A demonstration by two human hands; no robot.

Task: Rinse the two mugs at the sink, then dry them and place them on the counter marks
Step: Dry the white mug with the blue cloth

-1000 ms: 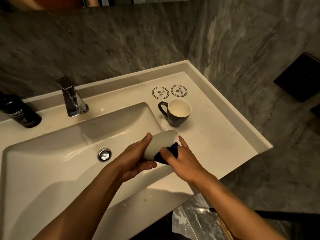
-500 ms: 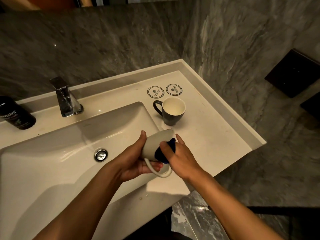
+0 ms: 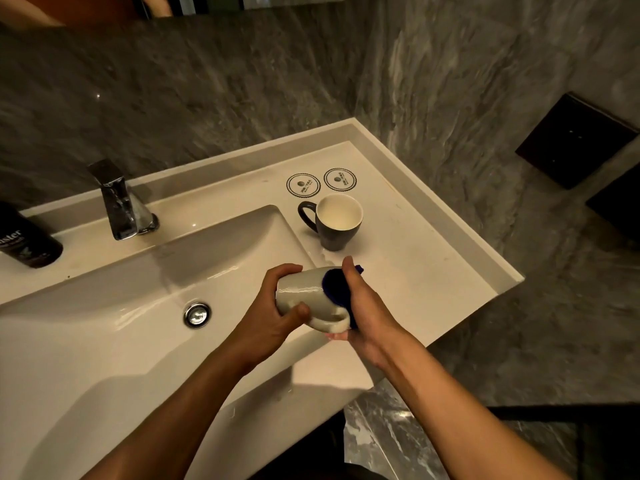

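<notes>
My left hand (image 3: 273,317) grips a white mug (image 3: 304,294) lying on its side over the sink's right edge, its handle turned down toward me. My right hand (image 3: 363,306) presses a dark blue cloth (image 3: 334,285) against the mug's mouth end. A dark grey mug (image 3: 337,221) with a white inside stands upright on the counter, handle to the left. Just behind it are two round printed marks (image 3: 303,185) (image 3: 340,180), both bare.
The white basin (image 3: 104,327) with its metal drain (image 3: 197,314) fills the left. A chrome tap (image 3: 121,202) stands behind it, with no water running. A black bottle (image 3: 26,240) sits at the far left. Grey stone walls close the back and right.
The white mug has been turned in my hands so its handle now points down toward me. The blue cloth stays at the mouth end. The dark mug has not moved.
</notes>
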